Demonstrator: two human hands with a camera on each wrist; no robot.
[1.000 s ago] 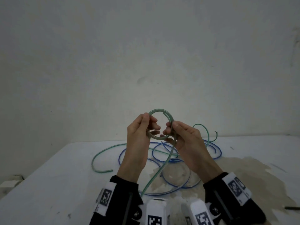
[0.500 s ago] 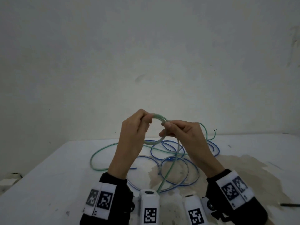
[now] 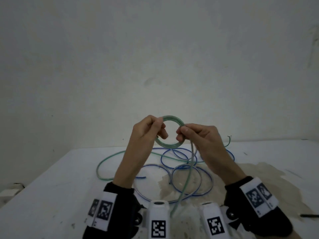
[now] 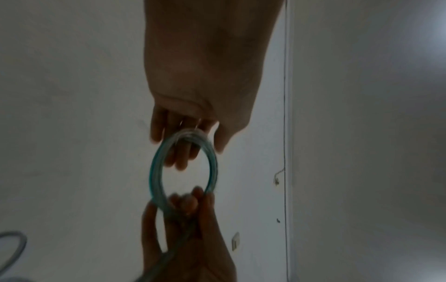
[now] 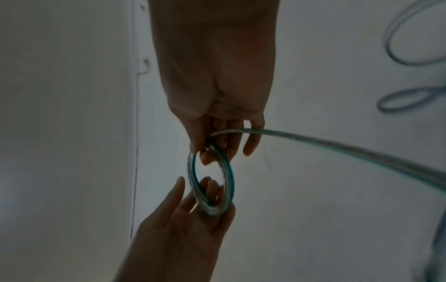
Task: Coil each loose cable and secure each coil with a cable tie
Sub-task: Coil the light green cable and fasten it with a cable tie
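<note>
A small green cable coil (image 3: 170, 131) of several turns is held up in front of the wall, above the white table (image 3: 51, 187). My left hand (image 3: 151, 128) pinches the coil's left side, and my right hand (image 3: 186, 133) pinches its right side. The coil (image 4: 185, 167) shows as a ring between both hands in the left wrist view, and the coil (image 5: 212, 179) shows likewise in the right wrist view. The green cable's loose tail (image 3: 186, 176) hangs from my right hand down toward my body. A loose blue cable (image 3: 188, 176) lies looped on the table below.
More green cable (image 3: 103, 163) trails across the table to the left, and its far end (image 3: 228, 140) sticks up at the right. A brownish stain (image 3: 259, 173) covers the table's right part. A thin dark object (image 3: 309, 215) lies near the right edge.
Both hands have turned the coil, which now faces me as an open ring. The tail runs down from my right hand and more cable has been drawn up.
</note>
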